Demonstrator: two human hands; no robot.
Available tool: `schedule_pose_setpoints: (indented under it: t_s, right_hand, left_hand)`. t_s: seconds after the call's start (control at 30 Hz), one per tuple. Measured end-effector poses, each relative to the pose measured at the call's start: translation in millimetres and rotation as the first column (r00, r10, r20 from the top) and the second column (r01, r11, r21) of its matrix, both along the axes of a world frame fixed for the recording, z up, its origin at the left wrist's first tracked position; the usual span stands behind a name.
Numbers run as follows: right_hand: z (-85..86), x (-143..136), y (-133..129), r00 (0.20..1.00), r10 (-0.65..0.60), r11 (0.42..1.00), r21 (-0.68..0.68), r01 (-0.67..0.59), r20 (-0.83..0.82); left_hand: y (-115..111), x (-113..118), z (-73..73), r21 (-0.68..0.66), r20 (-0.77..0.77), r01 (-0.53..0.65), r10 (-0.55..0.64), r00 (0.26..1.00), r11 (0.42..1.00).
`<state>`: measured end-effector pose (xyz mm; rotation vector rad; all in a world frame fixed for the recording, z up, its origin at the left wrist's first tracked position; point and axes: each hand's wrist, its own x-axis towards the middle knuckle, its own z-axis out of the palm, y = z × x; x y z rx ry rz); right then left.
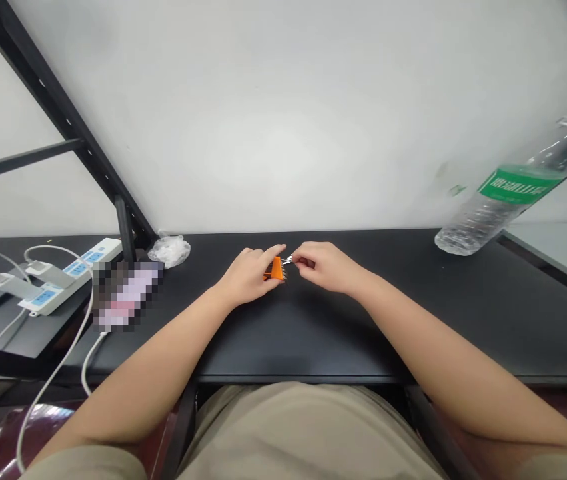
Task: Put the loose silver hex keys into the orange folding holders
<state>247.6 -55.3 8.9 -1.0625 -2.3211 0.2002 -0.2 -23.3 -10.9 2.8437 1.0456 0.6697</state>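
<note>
Flanking the orange holder [277, 269], well apart: bottle [518, 185], crumpled plastic [169, 251].

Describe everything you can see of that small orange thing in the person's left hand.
The orange thing looks like hard plastic and is roughly wedge-shaped. The left hand grips it between thumb and fingers, hiding part of it. Short, dark tips line its right side, and silvery metal pieces near its top reach the fingertips of the right hand. Whether it touches the black table can't be told; finer details are too small.
</note>
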Motion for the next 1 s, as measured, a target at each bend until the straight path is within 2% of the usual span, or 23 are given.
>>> schedule_pose_setpoints:
  t_s: [0.3, 0.6, 0.9, 1.0]
  right_hand:
    - [2.4, 0.8, -1.8, 1.0, 0.012, 1.0, 0.019, -0.013, 0.028]
    - [4.4, -0.5, -5.2, 0.988, -0.011, 0.999, 0.046, 0.004, 0.151]
    - [6.1, -0.7, -5.8, 0.998, 0.014, 1.0, 0.017, -0.015, 0.067]
    - [6.0, -3.8, -6.9, 0.997, 0.039, 0.998, -0.038, -0.042, -0.059]
  left_hand:
    - [-0.2, 0.0, -0.3, -0.003, -0.02, 0.001, -0.001, 1.0, 1.0]
    - [-2.4, 0.8, 2.5, -0.007, -0.027, -0.016, 0.016, 1.0, 1.0]
    - [-1.5, 1.2, 4.2, -0.014, -0.042, -0.012, 0.012, 0.999, 1.0]
    - [-2.6, 1.9, 5.0, -0.021, -0.04, 0.004, -0.005, 0.999, 1.0]
